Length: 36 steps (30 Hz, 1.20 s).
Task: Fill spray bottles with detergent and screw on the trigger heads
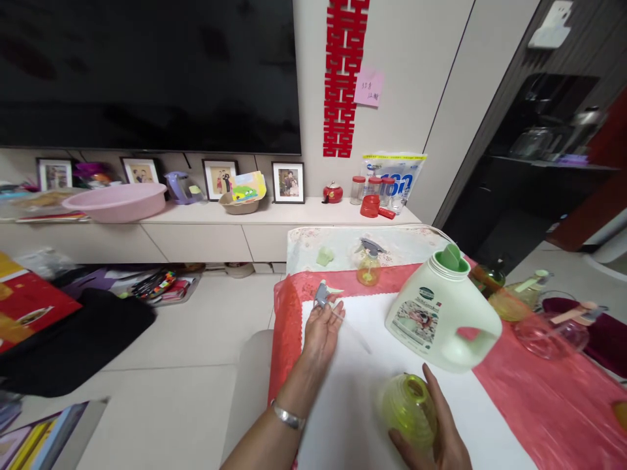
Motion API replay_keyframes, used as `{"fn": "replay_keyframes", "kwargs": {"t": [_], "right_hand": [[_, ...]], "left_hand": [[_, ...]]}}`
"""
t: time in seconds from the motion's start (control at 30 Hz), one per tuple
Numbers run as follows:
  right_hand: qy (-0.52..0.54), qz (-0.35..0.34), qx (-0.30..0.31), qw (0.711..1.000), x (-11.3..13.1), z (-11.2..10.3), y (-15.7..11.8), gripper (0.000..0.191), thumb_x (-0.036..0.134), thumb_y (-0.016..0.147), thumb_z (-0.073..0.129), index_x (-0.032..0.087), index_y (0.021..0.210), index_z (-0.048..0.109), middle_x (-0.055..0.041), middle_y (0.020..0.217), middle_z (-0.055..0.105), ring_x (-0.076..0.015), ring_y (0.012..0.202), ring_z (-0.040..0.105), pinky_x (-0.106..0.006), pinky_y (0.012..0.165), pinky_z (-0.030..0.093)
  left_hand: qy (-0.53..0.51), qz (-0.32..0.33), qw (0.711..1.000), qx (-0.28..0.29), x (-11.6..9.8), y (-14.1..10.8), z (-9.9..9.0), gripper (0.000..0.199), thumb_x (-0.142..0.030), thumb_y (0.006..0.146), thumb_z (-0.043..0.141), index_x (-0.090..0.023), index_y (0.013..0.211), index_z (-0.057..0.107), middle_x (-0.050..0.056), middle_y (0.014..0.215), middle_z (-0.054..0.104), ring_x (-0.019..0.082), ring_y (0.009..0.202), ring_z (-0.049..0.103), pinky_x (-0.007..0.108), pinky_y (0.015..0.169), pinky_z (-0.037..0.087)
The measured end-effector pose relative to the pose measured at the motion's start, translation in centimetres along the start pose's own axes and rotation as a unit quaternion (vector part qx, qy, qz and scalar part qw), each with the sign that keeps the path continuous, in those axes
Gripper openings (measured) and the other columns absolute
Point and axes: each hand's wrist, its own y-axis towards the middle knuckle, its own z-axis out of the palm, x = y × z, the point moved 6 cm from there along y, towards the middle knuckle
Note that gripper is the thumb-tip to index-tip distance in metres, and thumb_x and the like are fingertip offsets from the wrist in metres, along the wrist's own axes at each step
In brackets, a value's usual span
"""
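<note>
In my left hand (323, 329) is a grey and white spray trigger head (322, 294), its thin clear tube (357, 336) trailing down to the right over a white mat (343, 405). My right hand (443, 424) grips a ribbed yellow-green spray bottle (411, 408) from its right side. The bottle's neck is uncapped and faces up; its outline is slightly blurred. Just behind it stands a large pale green detergent jug (441, 313), with a green cap or spout (451, 258) in its mouth. Another small yellow spray bottle (368, 269) with a grey trigger stands farther back.
A crumpled light green piece (324, 256) lies on the floral cloth. More spray bottles (519, 297) stand at the right over the red cloth (533, 385). Behind the table, a low cabinet (196, 238) bears a pink basin (117, 202), picture frames and red-lidded jars (357, 189).
</note>
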Motion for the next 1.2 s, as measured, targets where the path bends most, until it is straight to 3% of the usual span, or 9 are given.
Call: {"fn": "replay_keyframes", "kwargs": {"t": [0.17, 0.3, 0.47, 0.63, 0.77, 0.87, 0.97, 1.03, 1.2], "right_hand": [[0.008, -0.016, 0.016, 1.0, 0.3, 0.7, 0.2, 0.083, 0.059, 0.09, 0.054, 0.027, 0.156, 0.015, 0.0017, 0.149, 0.033, -0.0145, 0.138, 0.035, -0.018, 0.116, 0.032], [0.017, -0.019, 0.021, 0.999, 0.5, 1.3, 0.6, 0.082, 0.056, 0.091, 0.056, 0.024, 0.156, 0.017, 0.0004, 0.151, 0.031, -0.0137, 0.14, 0.033, -0.016, 0.115, 0.033], [0.04, -0.004, 0.051, 0.998, 0.1, 2.5, 1.7, 0.087, 0.054, 0.087, 0.061, 0.025, 0.157, 0.017, -0.0019, 0.151, 0.03, -0.0172, 0.141, 0.031, -0.027, 0.12, 0.03], [0.042, -0.017, 0.063, 0.997, 0.6, 3.6, 3.3, 0.09, 0.049, 0.084, 0.063, 0.021, 0.157, 0.019, -0.0062, 0.151, 0.03, -0.0202, 0.141, 0.032, -0.034, 0.119, 0.032], [0.058, -0.039, 0.062, 0.996, 0.8, 4.5, 4.7, 0.091, 0.046, 0.084, 0.064, 0.023, 0.158, 0.016, -0.0058, 0.153, 0.026, -0.0197, 0.142, 0.03, -0.034, 0.119, 0.033], [0.058, -0.051, 0.065, 0.995, 0.3, 5.2, 5.4, 0.093, 0.047, 0.085, 0.064, 0.023, 0.159, 0.013, -0.0069, 0.153, 0.026, -0.0203, 0.141, 0.032, -0.034, 0.117, 0.035], [0.042, -0.07, 0.058, 0.995, -0.2, 5.7, 5.6, 0.089, 0.048, 0.088, 0.06, 0.018, 0.159, 0.014, -0.0104, 0.15, 0.031, -0.0223, 0.138, 0.038, -0.034, 0.114, 0.04], [0.026, -0.094, 0.053, 0.994, -0.2, 5.8, 5.5, 0.084, 0.047, 0.091, 0.054, 0.015, 0.158, 0.015, -0.0123, 0.15, 0.031, -0.0224, 0.137, 0.039, -0.034, 0.112, 0.043], [-0.027, -0.152, 0.061, 0.986, 0.8, 3.6, 5.0, 0.07, 0.041, 0.091, 0.054, 0.013, 0.152, 0.033, -0.011, 0.147, 0.037, -0.0206, 0.137, 0.039, -0.033, 0.115, 0.04]], "left_hand": [[0.029, 0.014, 0.999, -0.037, 2.1, 2.1, -0.6, 0.008, -0.016, 0.092, 0.063, -0.017, 0.087, 0.057, 0.007, 0.1, 0.072, 0.014, 0.097, 0.073, 0.033, 0.101, 0.052], [0.092, 0.012, 0.995, -0.034, 2.2, 2.3, -1.0, 0.011, -0.019, 0.091, 0.065, -0.014, 0.085, 0.058, 0.007, 0.086, 0.072, 0.015, 0.084, 0.075, 0.031, 0.086, 0.059], [0.188, 0.001, 0.982, -0.019, 2.0, 1.8, -1.7, 0.031, -0.032, 0.076, 0.082, -0.009, 0.077, 0.062, 0.011, 0.076, 0.073, 0.019, 0.064, 0.073, 0.03, 0.062, 0.061], [0.247, 0.018, 0.969, 0.003, 2.2, 0.3, -1.9, 0.038, -0.041, 0.073, 0.082, -0.012, 0.075, 0.057, 0.01, 0.07, 0.072, 0.018, 0.056, 0.07, 0.031, 0.056, 0.058], [0.286, 0.037, 0.956, 0.061, 1.5, -3.1, -1.2, 0.036, -0.046, 0.078, 0.075, -0.016, 0.085, 0.056, 0.009, 0.073, 0.075, 0.021, 0.061, 0.071, 0.032, 0.06, 0.055], [0.366, 0.13, 0.903, 0.185, 0.1, -6.5, 0.7, 0.028, -0.043, 0.091, 0.058, -0.017, 0.103, 0.061, 0.012, 0.1, 0.076, 0.024, 0.097, 0.071, 0.04, 0.091, 0.052], [0.429, 0.215, 0.826, 0.295, -0.1, -9.1, 2.3, 0.051, -0.029, 0.081, 0.067, -0.019, 0.129, 0.054, 0.014, 0.133, 0.063, 0.03, 0.126, 0.056, 0.047, 0.111, 0.039], [0.465, 0.231, 0.797, 0.309, 0.7, -9.5, 2.6, 0.067, -0.022, 0.07, 0.073, -0.02, 0.133, 0.051, 0.014, 0.137, 0.059, 0.033, 0.128, 0.053, 0.049, 0.111, 0.038], [0.493, 0.275, 0.772, 0.291, 3.3, -8.2, 2.3, 0.056, -0.017, 0.066, 0.07, -0.02, 0.12, 0.055, 0.013, 0.118, 0.062, 0.032, 0.113, 0.06, 0.049, 0.101, 0.047]]}}
